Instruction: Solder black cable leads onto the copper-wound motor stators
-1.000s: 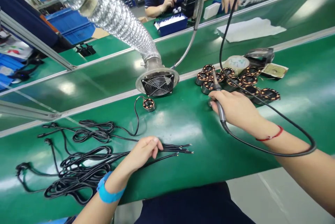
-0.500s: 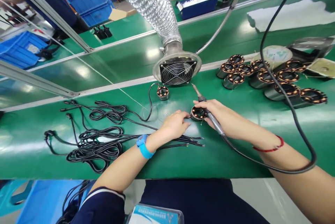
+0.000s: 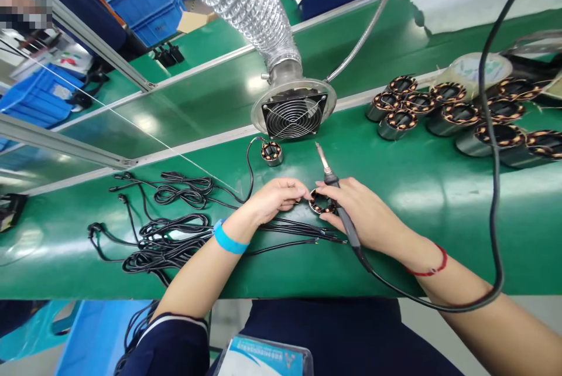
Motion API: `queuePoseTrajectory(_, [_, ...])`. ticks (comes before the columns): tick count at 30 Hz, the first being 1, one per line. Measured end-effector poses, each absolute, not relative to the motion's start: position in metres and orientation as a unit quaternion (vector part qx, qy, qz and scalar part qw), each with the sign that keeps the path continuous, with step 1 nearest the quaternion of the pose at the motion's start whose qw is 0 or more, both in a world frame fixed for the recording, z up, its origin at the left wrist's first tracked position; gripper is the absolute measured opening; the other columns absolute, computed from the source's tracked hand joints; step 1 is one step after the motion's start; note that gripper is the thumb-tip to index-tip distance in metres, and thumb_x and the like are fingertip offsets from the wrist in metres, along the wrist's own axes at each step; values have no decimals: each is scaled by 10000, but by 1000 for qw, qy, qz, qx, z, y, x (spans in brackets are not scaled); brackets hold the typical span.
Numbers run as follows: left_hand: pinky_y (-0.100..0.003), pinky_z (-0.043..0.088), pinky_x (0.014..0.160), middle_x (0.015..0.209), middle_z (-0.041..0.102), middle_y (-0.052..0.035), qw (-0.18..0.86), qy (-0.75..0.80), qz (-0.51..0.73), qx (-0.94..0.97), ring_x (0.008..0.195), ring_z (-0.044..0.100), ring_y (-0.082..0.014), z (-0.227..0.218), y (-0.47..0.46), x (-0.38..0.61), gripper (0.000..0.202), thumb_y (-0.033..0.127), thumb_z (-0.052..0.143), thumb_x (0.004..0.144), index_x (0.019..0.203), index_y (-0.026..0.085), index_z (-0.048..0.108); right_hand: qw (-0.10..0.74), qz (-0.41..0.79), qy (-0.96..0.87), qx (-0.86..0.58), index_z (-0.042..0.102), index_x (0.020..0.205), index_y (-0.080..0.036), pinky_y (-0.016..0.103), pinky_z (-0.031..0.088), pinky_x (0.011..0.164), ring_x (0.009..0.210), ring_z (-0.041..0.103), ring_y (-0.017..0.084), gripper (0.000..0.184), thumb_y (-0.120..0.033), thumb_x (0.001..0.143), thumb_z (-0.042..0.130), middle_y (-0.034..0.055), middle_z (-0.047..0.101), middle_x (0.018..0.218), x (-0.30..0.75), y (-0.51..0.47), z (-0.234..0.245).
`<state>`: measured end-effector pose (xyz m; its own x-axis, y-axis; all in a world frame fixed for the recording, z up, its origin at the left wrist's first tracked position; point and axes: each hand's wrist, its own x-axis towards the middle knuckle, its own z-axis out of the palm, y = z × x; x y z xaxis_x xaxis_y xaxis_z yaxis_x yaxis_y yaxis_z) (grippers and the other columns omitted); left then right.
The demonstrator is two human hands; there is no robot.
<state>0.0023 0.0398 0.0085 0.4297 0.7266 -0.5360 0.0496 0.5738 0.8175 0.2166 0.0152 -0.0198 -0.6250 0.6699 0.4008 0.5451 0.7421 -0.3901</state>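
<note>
My right hand (image 3: 364, 209) is closed around a soldering iron (image 3: 345, 218), its bare tip pointing up and away from me. The thumb and fingers of that hand also steady a motor stator (image 3: 322, 202), a metal ring with copper windings. At the stator's left edge, my left hand (image 3: 281, 197) pinches thumb and forefinger together; whatever lies between them is too small to make out. Black cables (image 3: 307, 229) with stripped ends lie just below both hands. Beyond my left hand, another stator (image 3: 271, 154) stands with a black cable running to it.
A fume extractor fan (image 3: 295, 117) on a foil duct (image 3: 246, 7) hangs over the back of the green bench. Several stators (image 3: 397, 124) stand at the right, near a tape roll (image 3: 476, 68). Coiled cables (image 3: 175, 235) lie left. The iron's cord (image 3: 494, 188) loops at the right.
My left fingers have closed into a pinch beside the stator. The soldering iron has turned more upright in my right hand, and the held stator has shifted slightly left and nearer. The view has shifted.
</note>
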Motion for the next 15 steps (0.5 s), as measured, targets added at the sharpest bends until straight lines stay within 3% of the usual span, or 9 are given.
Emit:
queuePoseTrajectory(2, [-217, 92, 448, 553, 425, 59, 743, 473, 235, 411, 423, 214, -19, 10, 40, 8, 393, 479, 763, 629, 721, 120, 632, 281, 117, -890, -339, 520, 1210, -152, 413, 522, 754, 868, 575, 253, 327, -334, 939, 527, 135, 667, 1038, 216, 16, -24])
queuePoseTrajectory(6, [-211, 197, 480, 594, 453, 57, 660, 522, 215, 496, 487, 295, -44, 16, 36, 2, 377, 499, 702, 716, 758, 134, 616, 274, 143, -879, -363, 547, 1223, -162, 445, 518, 787, 918, 585, 272, 356, -340, 915, 560, 138, 671, 1081, 217, 15, -28])
queuePoseTrajectory(10, [-234, 356, 626, 685, 573, 6, 599, 544, 161, 566, 642, 450, -102, 21, 26, -17, 334, 468, 619, 792, 702, 147, 592, 274, 161, -874, -367, 547, 1228, -163, 458, 515, 819, 960, 590, 280, 360, -333, 911, 565, 139, 666, 1109, 216, 15, -31])
queuePoseTrajectory(15, [-272, 424, 773, 798, 616, -27, 548, 510, 149, 646, 763, 525, -142, 23, 18, -17, 275, 377, 484, 900, 778, 161, 602, 278, 157, -876, -363, 521, 1228, -157, 449, 519, 808, 959, 592, 277, 345, -339, 935, 529, 146, 655, 1126, 215, 15, -32])
